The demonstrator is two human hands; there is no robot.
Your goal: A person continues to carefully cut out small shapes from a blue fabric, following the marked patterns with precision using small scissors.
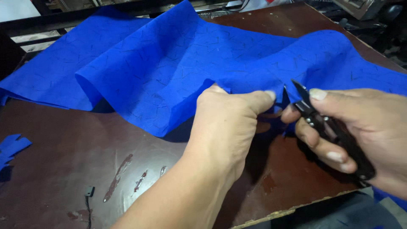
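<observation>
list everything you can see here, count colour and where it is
cloth: one, bright blue with thin dark marks, draped in folds over the table's far half
table: one, dark brown, scuffed, under everything
cloth scraps: a few, blue, left edge
small clip on a cord: one, black, near front edge
snips: one, black, at the cloth's near edge
left hand: one, pinching the cloth edge
right hand: one, gripping the snips

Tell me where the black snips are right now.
In the head view, the black snips sit in the right hand, right of centre, blades at the blue fabric's edge.
</observation>
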